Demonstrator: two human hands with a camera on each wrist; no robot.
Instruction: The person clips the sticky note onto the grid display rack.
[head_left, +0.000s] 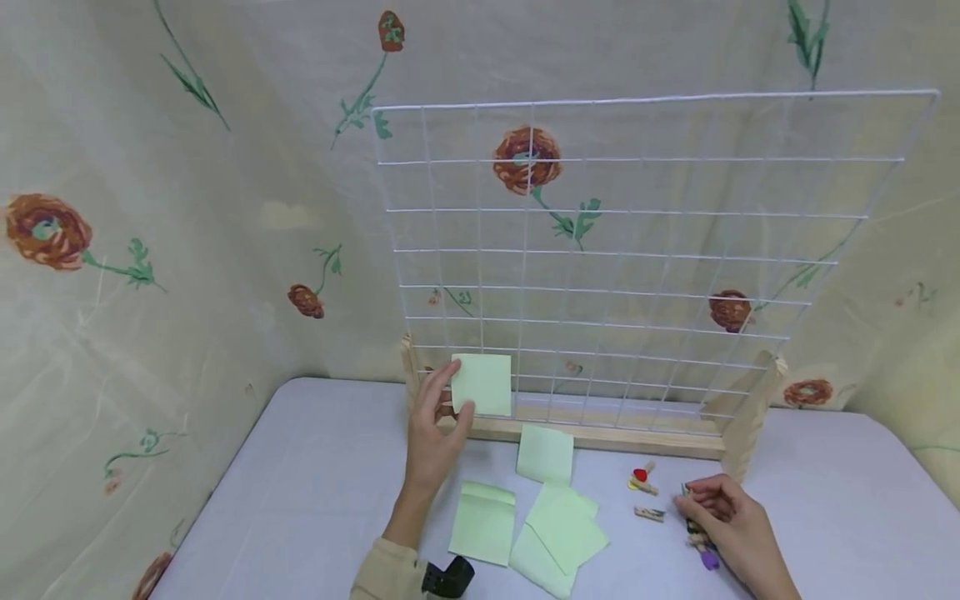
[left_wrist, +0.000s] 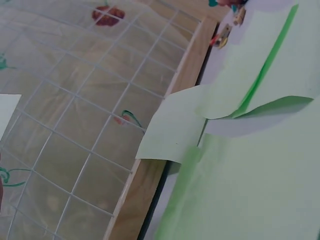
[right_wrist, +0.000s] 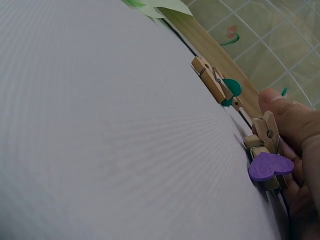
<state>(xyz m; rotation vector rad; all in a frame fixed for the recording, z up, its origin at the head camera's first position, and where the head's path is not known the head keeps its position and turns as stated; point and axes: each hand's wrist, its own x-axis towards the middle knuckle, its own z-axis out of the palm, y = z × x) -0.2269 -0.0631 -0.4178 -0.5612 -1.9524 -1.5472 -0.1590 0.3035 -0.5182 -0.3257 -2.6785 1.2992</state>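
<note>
My left hand (head_left: 438, 425) holds a pale green paper note (head_left: 483, 385) by its left edge, upright against the lower left of a white wire grid (head_left: 592, 320). Only a corner of that note (left_wrist: 7, 111) shows in the left wrist view. My right hand (head_left: 731, 521) is at a small cluster of wooden clothespins on the table, its thumb and forefinger pinching a small piece with a green tip (right_wrist: 284, 92), apparently a clothespin mostly hidden by the fingers. Below the fingers lies a clothespin with a purple heart (right_wrist: 270, 166).
More green notes (head_left: 483, 525) lie in front of the grid, one note (head_left: 545, 454) leaning on its wooden base (head_left: 622, 439). Loose clothespins (head_left: 649, 514) lie between the notes and my right hand, one bearing a red piece (head_left: 640, 475). Flowered cloth hangs behind.
</note>
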